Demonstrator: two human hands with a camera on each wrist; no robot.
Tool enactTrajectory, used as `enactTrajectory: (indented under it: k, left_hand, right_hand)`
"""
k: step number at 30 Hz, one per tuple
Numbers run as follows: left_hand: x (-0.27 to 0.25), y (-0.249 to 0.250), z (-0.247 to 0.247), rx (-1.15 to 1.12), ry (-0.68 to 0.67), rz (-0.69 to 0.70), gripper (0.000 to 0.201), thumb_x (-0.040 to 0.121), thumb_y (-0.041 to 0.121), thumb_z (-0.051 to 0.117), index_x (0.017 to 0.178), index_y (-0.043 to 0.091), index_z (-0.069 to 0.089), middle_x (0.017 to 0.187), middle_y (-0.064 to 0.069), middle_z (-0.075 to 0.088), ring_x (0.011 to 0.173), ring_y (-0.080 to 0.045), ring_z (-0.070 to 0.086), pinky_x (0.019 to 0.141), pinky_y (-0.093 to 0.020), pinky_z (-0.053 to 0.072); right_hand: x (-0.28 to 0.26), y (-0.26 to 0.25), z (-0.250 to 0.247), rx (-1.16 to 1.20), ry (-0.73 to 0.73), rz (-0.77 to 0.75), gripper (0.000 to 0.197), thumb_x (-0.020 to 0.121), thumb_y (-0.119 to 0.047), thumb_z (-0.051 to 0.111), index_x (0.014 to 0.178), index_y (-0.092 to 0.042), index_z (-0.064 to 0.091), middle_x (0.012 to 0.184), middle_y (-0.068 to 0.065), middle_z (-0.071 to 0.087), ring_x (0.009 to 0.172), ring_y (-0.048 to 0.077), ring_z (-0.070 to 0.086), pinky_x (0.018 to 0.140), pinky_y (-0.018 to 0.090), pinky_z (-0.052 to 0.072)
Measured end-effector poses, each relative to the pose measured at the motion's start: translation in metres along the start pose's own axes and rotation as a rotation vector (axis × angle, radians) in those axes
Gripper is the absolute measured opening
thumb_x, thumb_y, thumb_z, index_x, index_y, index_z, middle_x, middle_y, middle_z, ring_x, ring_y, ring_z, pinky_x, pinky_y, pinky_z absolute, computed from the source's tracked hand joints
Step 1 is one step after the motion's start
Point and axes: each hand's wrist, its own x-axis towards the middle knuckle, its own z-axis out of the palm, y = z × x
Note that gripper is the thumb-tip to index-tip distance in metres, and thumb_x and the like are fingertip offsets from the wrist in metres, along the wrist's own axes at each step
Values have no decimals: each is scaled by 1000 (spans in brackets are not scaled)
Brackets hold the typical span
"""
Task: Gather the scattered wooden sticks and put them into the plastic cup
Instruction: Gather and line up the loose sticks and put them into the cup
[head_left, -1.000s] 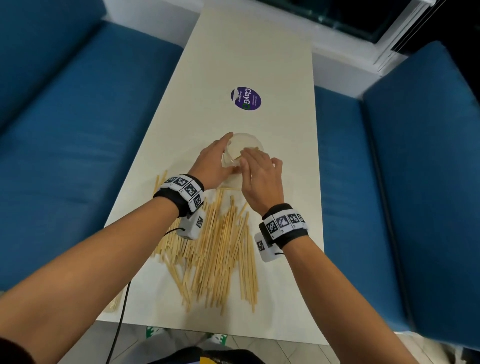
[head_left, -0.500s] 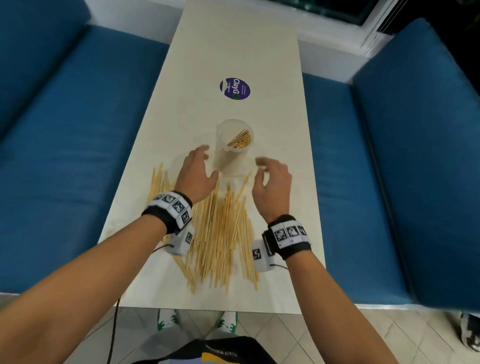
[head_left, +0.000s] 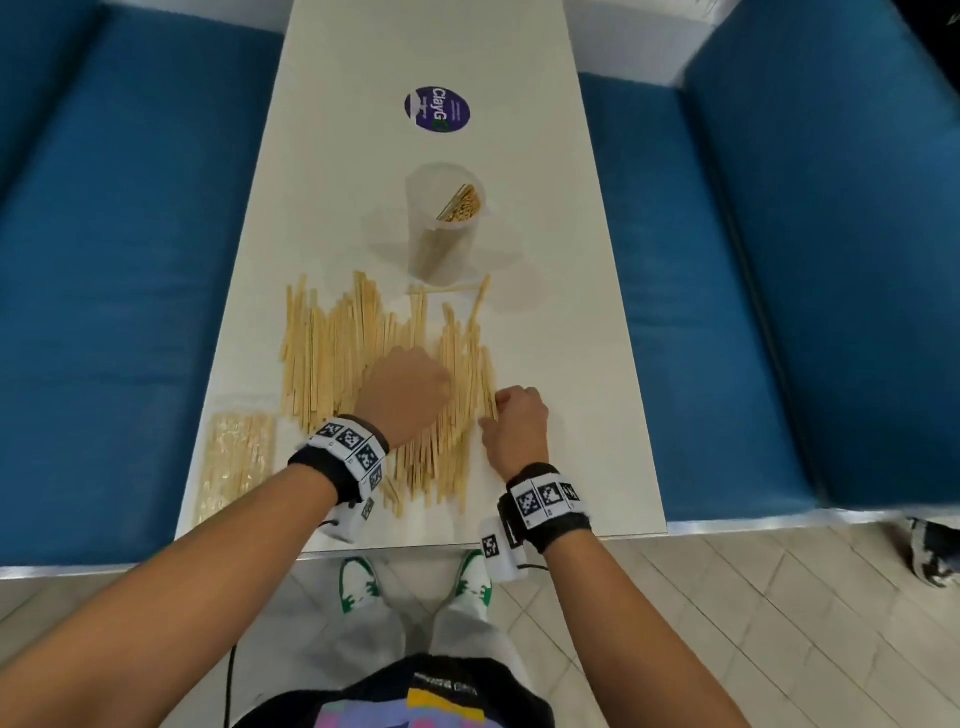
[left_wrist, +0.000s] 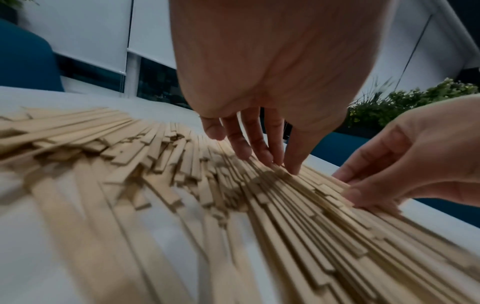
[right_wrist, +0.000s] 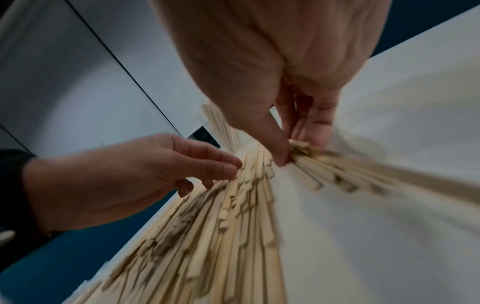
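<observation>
Resting on a long white table (head_left: 545, 364), dozens of thin, flat, pale wooden sticks (head_left: 332, 364) lie mostly side by side in one loose pile, too many to count; one clear plastic cup (head_left: 441, 244) stands upright just beyond the pile, a small bundle of sticks leaning inside it; the left hand (head_left: 405, 395) lies on the pile with straight fingers (left_wrist: 259, 144) pressing the sticks; the right hand (head_left: 519, 421), at the pile's right edge, pinches a few sticks between thumb and fingers (right_wrist: 317, 131); one purple round sticker (head_left: 437, 110) lies farther back; one clear bag of sticks (head_left: 234, 462) rests at the left edge
</observation>
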Motion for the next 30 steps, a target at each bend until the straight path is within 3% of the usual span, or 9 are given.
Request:
enactTrajectory:
  k: [4,7,9,12,16,19,23,27,30]
  left_hand:
    - [-3,-5,-1,-104,31,26,19,96,28,66,114,23,73,105,4,67,102,-20,52,91,-43,46]
    - [-6,-16,-1,-142,104,-16,16,95,19,67,110,20,71,101,4,63,100,-18,53,89,-37,48]
    - [-8,-19,-2,-137,121,-47,13,94,19,68,107,19,70,99,4,64,99,-19,53,89,-40,50]
    - [-7,-19,-3,-205,77,-89,12,93,16,69,105,18,70,98,3,65,100,-18,55,90,-37,51]
    - [-3,-21,-6,-313,68,-146,14,90,12,73,102,19,71,93,2,69,94,-19,63,88,-41,57]
    - [-3,-20,-8,-355,77,-174,16,89,6,72,103,14,72,93,1,66,91,-18,63,88,-38,56]
    - [-1,-21,-8,-393,85,-181,14,90,7,72,102,14,72,93,-1,68,90,-18,65,87,-39,58]
    - [3,-21,-8,-407,122,-195,12,92,16,69,104,20,71,96,2,69,90,-15,65,85,-39,59]
    - [9,-15,-13,-412,195,-186,13,95,16,64,106,18,70,98,3,68,89,-15,63,82,-36,58]
  right_hand:
    - [6,-12,5,125,61,1,33,90,-13,74,121,-3,68,117,13,62,107,27,63,99,32,50]
    - [11,-17,2,90,109,37,40,100,-20,60,133,2,57,131,20,52,122,34,52,107,39,43]
    - [13,-28,3,15,85,69,53,101,-35,58,134,5,50,134,22,45,127,36,42,111,46,36]
    - [17,-53,13,-224,28,13,67,99,-53,56,130,6,49,130,19,49,125,34,41,112,44,33]
    - [23,-73,29,-343,-9,-27,47,106,-37,48,128,4,50,130,19,53,123,33,45,109,41,36]
    - [26,-79,32,-347,-53,-4,33,106,-21,46,129,3,50,133,19,52,126,34,46,110,39,36]
    - [30,-82,31,-383,-97,13,35,102,-20,51,130,0,51,135,17,51,128,32,45,108,37,36]
    - [39,-73,20,-150,-120,84,31,101,-14,54,125,5,54,132,19,56,128,34,52,106,38,44]
    - [44,-59,5,110,-91,138,30,103,-12,52,127,7,52,123,15,60,114,27,58,85,30,45]
